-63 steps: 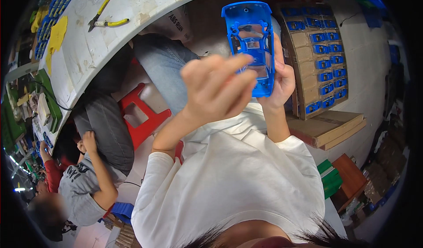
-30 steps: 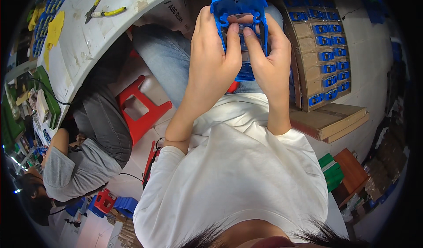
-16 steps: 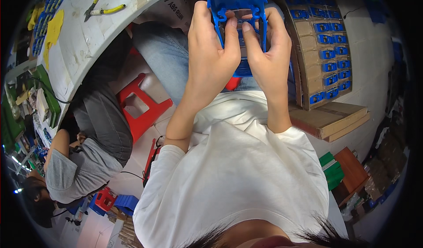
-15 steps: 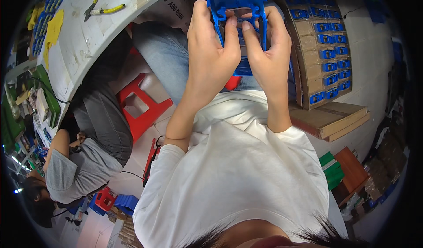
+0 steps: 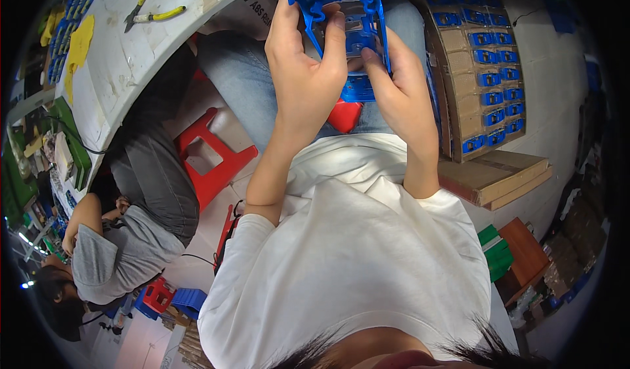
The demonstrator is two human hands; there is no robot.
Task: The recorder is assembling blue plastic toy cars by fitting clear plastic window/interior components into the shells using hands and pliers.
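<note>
Both hands have closed in since two seconds ago: the left hand and right hand now clamp the blue plastic shell together at the far edge, above the lap, thumbs pressing into its open middle

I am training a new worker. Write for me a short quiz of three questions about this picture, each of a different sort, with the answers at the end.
1. True or false: the blue plastic shell is held by both hands at once.
2. Multiple choice: what lies on the white worktable near its top edge? A) a hammer B) yellow-handled pliers C) a drill
3. Fill the gap: the open cardboard box at the person's right is packed with rows of ____ parts.

Key
1. True: the left hand grips its left side, the right hand supports it from the right.
2. B, the yellow-handled pliers.
3. blue
</note>
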